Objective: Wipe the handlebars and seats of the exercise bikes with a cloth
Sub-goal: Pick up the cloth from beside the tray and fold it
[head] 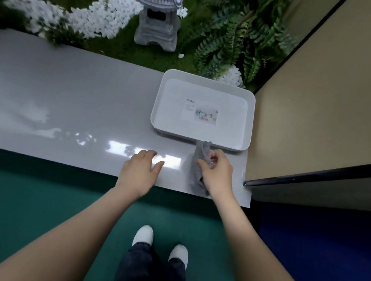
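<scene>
Head view: right fingers [217,155] are pinching a limp grey cloth [202,147], tip reaching the smooth tray [160,94] rim beyond them, lower end blurred; left fingers [148,153] are resting relaxed on the glossy counter [53,109].

A: Status of the small grey fabric cloth [200,150]?
B: Crumpled into a long bunch. Top end touches white tray's [156,107] near rim, rest trails over grey counter [66,99]. Right hand [217,171] pinches it.

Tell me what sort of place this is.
Probably an indoor lobby or gym corner beside a decorative garden: a stone lantern stands among ferns and white pebbles behind a glossy grey ledge, with green carpet underfoot. The right hand grips a grey cloth.
</scene>
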A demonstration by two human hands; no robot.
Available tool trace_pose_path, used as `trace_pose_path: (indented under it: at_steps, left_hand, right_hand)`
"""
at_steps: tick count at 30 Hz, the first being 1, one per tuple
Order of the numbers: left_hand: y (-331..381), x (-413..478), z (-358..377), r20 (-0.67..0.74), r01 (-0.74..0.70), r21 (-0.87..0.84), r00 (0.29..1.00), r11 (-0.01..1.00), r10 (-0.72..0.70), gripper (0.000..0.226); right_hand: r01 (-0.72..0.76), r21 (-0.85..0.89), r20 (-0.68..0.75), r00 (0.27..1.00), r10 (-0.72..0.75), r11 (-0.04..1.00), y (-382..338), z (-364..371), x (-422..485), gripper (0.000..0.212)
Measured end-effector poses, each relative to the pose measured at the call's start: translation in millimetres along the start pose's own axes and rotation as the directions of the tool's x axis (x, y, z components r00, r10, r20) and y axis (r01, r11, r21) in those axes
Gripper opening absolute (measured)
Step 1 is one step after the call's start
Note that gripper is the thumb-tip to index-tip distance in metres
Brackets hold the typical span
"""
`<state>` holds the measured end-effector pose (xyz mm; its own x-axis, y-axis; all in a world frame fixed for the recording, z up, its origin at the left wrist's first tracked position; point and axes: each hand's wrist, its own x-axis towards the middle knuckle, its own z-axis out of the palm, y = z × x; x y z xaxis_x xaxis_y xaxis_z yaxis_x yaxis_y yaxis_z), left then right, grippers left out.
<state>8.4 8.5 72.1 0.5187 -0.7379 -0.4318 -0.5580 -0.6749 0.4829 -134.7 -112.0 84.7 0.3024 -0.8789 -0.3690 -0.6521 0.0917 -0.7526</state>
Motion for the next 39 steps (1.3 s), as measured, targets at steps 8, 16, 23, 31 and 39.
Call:
trace_pose_path:
  at_steps: [8,16,23,31,39]
  left_hand:
    - [54,-26,-73,-0.017,-0.003,-0.439,1.0,0.898,-0.005,0.043]
    - [91,-69,-142,0.176,0.11,-0.937,0.968,0.33,0.177,0.039]
    - [107,-112,-185,-0.163,-0.206,-0.903,0.976,0.378,0.141,0.023]
    - [112,-146,-220,-0.265,-0.318,-0.886,0.944,0.337,0.195,0.013]
    - [94,-164,-216,-0.266,-0.265,-0.919,0.963,0.29,0.039,0.014]
  right_hand:
    - [0.153,0.205,0.035,0.986,-0.164,0.967,-110,-52,-62,0.02]
    - [0.276,0.396,0.067,0.942,-0.328,0.876,-180,-104,-118,0.021]
    - [-0.02,0.69,0.171,0.976,-0.136,0.723,-177,-110,-141,0.011]
    - [-0.472,0.758,0.55,0.833,-0.054,0.45,-190,-76,-162,0.049]
    - [-0.275,0.897,0.359,0.91,-0.208,0.345,-198,-59,-170,0.038]
